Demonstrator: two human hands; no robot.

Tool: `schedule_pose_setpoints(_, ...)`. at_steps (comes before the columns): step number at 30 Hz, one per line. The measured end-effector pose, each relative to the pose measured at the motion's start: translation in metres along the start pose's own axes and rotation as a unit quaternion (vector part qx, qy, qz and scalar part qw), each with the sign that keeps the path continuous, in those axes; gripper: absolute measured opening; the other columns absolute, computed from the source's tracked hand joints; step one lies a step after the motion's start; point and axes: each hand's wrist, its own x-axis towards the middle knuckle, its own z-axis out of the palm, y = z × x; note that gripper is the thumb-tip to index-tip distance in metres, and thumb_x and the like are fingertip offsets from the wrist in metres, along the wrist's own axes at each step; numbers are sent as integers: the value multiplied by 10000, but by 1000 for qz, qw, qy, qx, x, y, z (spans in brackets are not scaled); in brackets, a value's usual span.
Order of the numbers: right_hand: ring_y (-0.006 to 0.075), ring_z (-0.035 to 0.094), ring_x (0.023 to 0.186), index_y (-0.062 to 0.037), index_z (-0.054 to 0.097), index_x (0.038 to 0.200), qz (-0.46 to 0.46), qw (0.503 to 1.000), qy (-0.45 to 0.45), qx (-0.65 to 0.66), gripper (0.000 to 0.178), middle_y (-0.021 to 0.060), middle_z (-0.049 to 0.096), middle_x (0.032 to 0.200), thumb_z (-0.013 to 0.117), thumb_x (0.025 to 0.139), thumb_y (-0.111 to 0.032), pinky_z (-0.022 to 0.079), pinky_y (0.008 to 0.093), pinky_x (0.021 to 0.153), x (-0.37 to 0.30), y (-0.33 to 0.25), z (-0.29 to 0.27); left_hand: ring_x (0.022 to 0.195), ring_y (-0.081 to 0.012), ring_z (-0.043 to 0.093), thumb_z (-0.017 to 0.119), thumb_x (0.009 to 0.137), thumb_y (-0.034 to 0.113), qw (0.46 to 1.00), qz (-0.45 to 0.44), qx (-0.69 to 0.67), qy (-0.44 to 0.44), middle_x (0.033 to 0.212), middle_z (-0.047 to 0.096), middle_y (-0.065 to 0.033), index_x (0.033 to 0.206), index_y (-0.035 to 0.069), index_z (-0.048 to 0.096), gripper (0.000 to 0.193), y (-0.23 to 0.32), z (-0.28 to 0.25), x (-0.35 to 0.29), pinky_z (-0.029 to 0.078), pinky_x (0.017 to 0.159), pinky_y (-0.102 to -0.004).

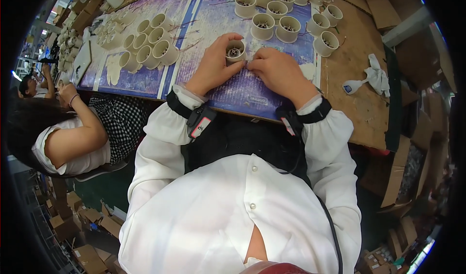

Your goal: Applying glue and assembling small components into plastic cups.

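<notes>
A white round cup-shaped housing (235, 59) with dark parts inside rests on the purple-and-white printed table cover in front of me. My left hand (216, 62) is curled around its left side, thumb along the near side and index finger over the far rim. Close to the housing's lower right, my right hand (281, 74) is closed in a pinch. What its fingertips hold is too small to make out; thin wires run from similar housings nearby.
More filled white housings (262, 26) stand at the back right, with another group (156, 45) at the left, thin wires trailing. A white bottle (353, 86) and crumpled cloth (377, 75) lie on the brown board at right. A co-worker (73, 133) sits at my left.
</notes>
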Motion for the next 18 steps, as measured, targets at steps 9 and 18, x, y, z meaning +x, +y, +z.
schedule_pose_setpoints(9,356,642,847,-73,634,989,163,978,-90,-91,185,123,660,925,659,806,-58,517,435,745,-34,11,-68,966,-287,660,771,765,131,999,-41,28,-5,1050,670,-153,1231,31,515,541,12,-6,-5,518,851,-364)
schedule_pose_setpoints(18,356,631,888,-66,594,1007,108,974,-113,-162,245,147,641,928,647,771,-26,509,455,724,-31,10,-46,961,-338,628,764,734,133,993,47,100,46,1054,651,-142,1187,32,540,515,3,-1,-9,491,849,-401)
